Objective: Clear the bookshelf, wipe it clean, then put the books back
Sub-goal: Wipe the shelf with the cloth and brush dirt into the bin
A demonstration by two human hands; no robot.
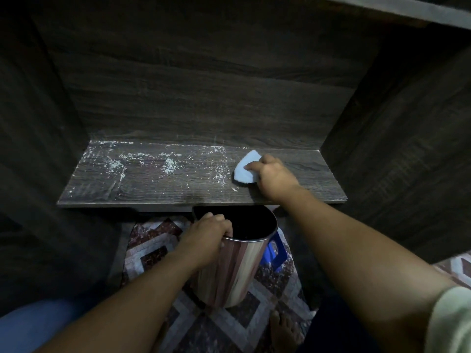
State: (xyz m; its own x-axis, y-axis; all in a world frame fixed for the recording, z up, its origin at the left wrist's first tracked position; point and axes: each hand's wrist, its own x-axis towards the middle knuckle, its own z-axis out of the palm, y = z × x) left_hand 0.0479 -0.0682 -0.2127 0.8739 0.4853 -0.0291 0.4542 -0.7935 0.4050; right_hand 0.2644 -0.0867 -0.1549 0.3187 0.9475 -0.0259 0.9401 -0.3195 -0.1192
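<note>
A dark wooden shelf board holds no books; white dust and crumbs are scattered over its left and middle. My right hand grips a pale blue cloth and presses it on the board right of the middle. The strip to the right of the cloth looks free of dust. My left hand grips the rim of a shiny metal bin, held just below the board's front edge.
The shelf's dark side walls and back panel close in the space, with another board overhead. A blue plastic object sits behind the bin. Patterned floor tiles lie below, with a bare foot at the bottom.
</note>
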